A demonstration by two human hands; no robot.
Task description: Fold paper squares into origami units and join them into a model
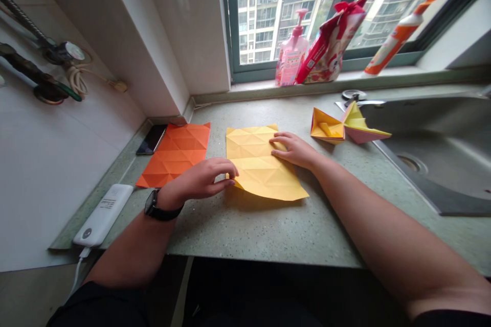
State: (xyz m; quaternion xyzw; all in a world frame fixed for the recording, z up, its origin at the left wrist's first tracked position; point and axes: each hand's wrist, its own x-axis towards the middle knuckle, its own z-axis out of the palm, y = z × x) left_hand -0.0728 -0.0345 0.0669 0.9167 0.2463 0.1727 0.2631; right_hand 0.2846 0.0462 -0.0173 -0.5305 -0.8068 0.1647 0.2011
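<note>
Head view: a creased yellow sheet (264, 163) lies on the speckled countertop (245, 237) between the two hands, its near edge bowed up a little. At its near left corner, the left hand (209, 176) has thumb and forefinger closed on the paper, the corner curling beside the fingertips; a dark watch (151, 204) circles that wrist. On the far right part of the sheet rests the right hand (295, 149), fingers and thumb apart, their tips over the paper just inside its right edge and the palm beyond that edge. Left of the yellow sheet, and apart from it, lies a creased orange sheet (180, 145), with a phone (152, 139) just beside it. Two folded paper pieces (328, 127) sit near the sink (441, 148).
</note>
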